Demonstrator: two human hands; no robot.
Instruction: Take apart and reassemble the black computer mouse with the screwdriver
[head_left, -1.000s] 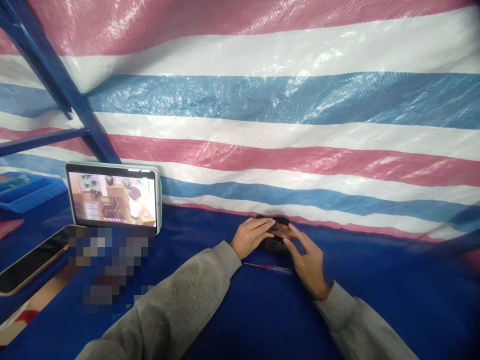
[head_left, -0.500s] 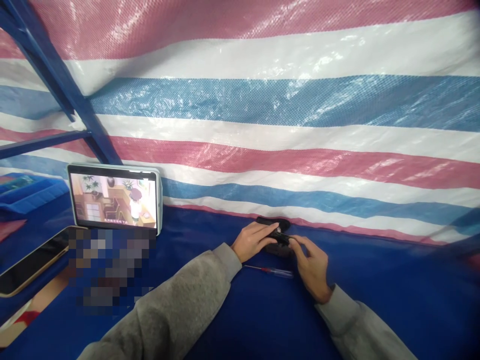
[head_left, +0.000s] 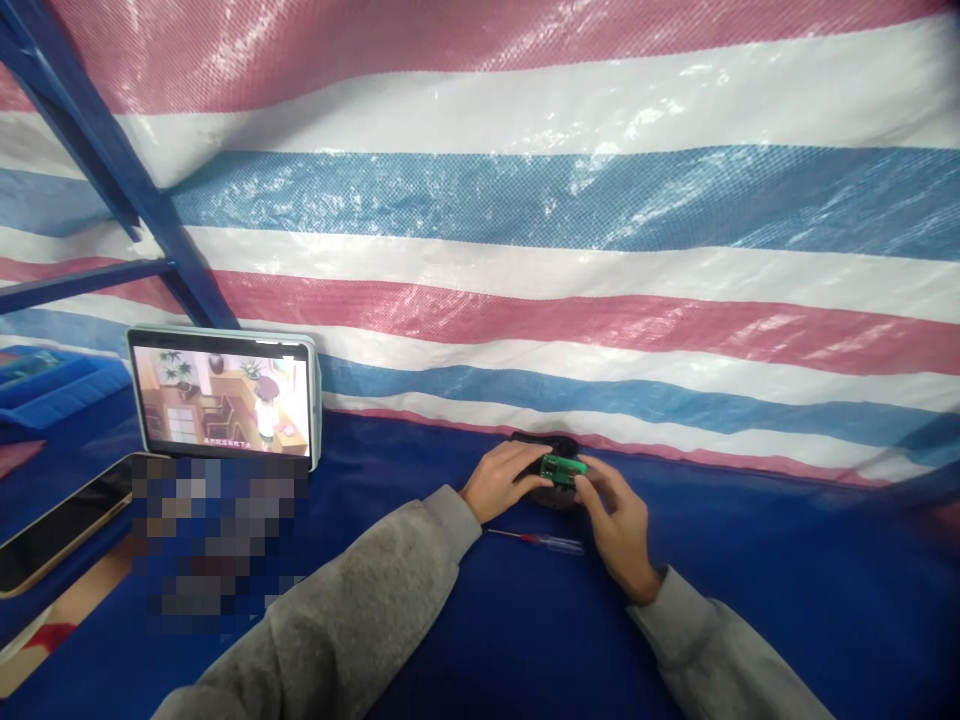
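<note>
Looks like steady two-handed handling of a small green rectangular circuit board (head_left: 564, 472), gripped at the left end in a narrow pinch of the left hand (head_left: 504, 480) and at the right end in a similar pinch of the right hand (head_left: 619, 520). Lies over a black curved plastic shell (head_left: 559, 498), contact too small to tell. Calls for matched, light edge pressure in any shift. Leaves most room rightward on the dark-blue tabletop (head_left: 750, 530), least toward striped sheeting (head_left: 525, 200) close behind; near side shared with a clear-handled screwdriver (head_left: 561, 545)
</note>
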